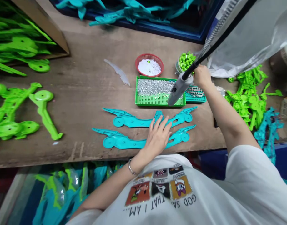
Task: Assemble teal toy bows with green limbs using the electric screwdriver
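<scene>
My left hand (157, 135) lies flat with its fingers stretched out across two long turquoise plastic parts. The upper turquoise part (131, 121) and the lower turquoise part (124, 142) rest side by side on the table. A small turquoise piece (158, 115) sits at the middle of the upper one, close to my fingertips. My right hand (202, 76) is at the edge of a bowl of small green pieces (187, 61); its fingers are mostly hidden behind the hanging grey screwdriver (180, 89).
A green tray (160, 102) of screws stands beyond the parts, beside a teal tray (195, 99) and a red basket (149, 73) with white powder. A clear plastic strip (118, 72) lies left. Green parts (43, 109) lie left and right; a dark blue bin (190, 36) is behind.
</scene>
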`<state>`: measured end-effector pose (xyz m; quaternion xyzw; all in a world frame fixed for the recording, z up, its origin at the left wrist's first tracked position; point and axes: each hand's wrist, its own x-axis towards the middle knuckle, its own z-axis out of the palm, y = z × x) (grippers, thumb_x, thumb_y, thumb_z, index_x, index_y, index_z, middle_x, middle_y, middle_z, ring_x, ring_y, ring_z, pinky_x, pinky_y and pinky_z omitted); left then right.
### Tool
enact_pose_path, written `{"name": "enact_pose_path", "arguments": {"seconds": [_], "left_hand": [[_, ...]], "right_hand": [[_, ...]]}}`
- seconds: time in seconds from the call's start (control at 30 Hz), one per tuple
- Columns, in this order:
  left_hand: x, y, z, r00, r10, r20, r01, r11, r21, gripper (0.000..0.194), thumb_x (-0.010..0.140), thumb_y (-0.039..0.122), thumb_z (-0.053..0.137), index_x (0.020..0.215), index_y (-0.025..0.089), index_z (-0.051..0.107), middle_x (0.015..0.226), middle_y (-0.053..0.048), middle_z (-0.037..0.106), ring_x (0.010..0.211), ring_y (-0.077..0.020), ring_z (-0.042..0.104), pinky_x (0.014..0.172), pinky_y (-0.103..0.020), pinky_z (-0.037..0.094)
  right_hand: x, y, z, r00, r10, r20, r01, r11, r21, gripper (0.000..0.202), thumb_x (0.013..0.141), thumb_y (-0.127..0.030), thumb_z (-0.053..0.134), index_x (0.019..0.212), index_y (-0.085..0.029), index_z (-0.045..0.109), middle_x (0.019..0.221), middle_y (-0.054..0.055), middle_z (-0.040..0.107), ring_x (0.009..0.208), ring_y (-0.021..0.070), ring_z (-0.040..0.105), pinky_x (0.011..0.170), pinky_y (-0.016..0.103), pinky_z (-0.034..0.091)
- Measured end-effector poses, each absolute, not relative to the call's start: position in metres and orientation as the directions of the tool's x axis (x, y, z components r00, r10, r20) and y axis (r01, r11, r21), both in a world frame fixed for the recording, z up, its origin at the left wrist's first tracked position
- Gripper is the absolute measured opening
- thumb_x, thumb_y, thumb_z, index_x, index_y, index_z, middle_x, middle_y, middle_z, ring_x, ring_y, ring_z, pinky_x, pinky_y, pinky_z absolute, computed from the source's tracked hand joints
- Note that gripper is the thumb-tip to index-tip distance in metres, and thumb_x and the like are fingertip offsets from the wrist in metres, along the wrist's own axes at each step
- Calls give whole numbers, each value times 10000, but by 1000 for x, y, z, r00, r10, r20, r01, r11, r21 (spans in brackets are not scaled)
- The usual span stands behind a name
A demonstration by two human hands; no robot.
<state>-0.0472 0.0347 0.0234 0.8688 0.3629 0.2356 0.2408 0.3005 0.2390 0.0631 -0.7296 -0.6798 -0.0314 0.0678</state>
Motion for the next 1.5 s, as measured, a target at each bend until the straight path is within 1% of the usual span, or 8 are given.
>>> {"name": "enact_pose_path", "arguments": {"seconds": [0.27, 0.4, 0.53, 0.8, 1.0, 1.17, 1.33, 1.5], "left_hand": [[-53, 39, 7, 592, 782, 192, 572, -576, 584, 502, 994, 200, 567, 1495, 181, 544, 1617, -177, 490, 1564, -416, 341, 1259, -697, 205], [-50, 43, 16, 523, 809, 268, 501, -547, 670, 415, 1010, 232, 575, 1423, 190, 603, 1499, -173, 608, 1458, -371, 503, 1220, -610, 355], [-28, 45, 33, 448, 870, 205, 278, -354, 893, 419, 1032, 288, 577, 1441, 196, 580, 1307, -144, 716, 1174, -266, 703, 1054, -441, 551], [14, 45, 43, 434, 894, -111, -155, 196, 968, 276, 948, 429, 725, 1087, 191, 737, 1001, -63, 793, 887, -190, 761, 841, -307, 609], [14, 45, 37, 502, 823, -265, -233, 424, 875, 390, 858, 512, 798, 997, 156, 721, 853, -41, 771, 732, -142, 713, 717, -260, 579], [11, 41, 39, 460, 872, -167, -34, 206, 978, 239, 957, 409, 691, 973, 175, 740, 837, -24, 760, 747, -150, 702, 695, -248, 532], [8, 39, 50, 533, 846, -13, 239, -136, 962, 142, 988, 272, 620, 960, 183, 727, 868, -26, 758, 788, -164, 697, 743, -271, 515], [-3, 39, 42, 591, 779, 211, 434, -527, 731, 308, 1023, 246, 566, 1303, 156, 658, 1294, -148, 715, 1202, -288, 653, 1039, -449, 510]], "right_hand": [[316, 229, 88, 161, 970, 183, 967, -118, -227, 263, 917, -128, 527, 1040, -154, 758, 1094, 143, 758, 1044, 281, 679, 1023, 482, 519], [286, 165, 109, 241, 938, 248, 801, -48, -597, 149, 872, -225, 683, 984, -180, 770, 966, 75, 777, 910, 226, 711, 932, 443, 566], [236, 82, 109, 204, 977, -60, 324, -125, -938, 179, 785, -345, 843, 895, -220, 777, 836, 23, 772, 752, 181, 707, 774, 369, 609], [184, 11, 85, 241, 964, -110, 143, -147, -979, 229, 785, -437, 862, 928, -280, 776, 949, 22, 794, 885, 209, 760, 873, 405, 661], [182, -9, 78, 254, 967, -12, 232, -73, -970, 467, 824, -390, 826, 1271, -340, 698, 1234, 60, 758, 993, 238, 757, 897, 446, 664], [180, -21, 78, 61, 973, 221, 693, 118, -711, 336, 971, -283, 618, 1246, -438, 733, 1266, 29, 763, 1167, 285, 720, 1065, 552, 571], [179, -24, 70, -34, 970, 240, 752, 183, -634, 378, 1009, -229, 538, 1283, -403, 735, 1231, 54, 776, 1105, 259, 742, 994, 500, 605], [202, -10, 54, 205, 908, 364, 775, 76, -627, 137, 961, -309, 697, 1052, -278, 794, 968, 53, 798, 867, 203, 765, 784, 353, 642]]}}
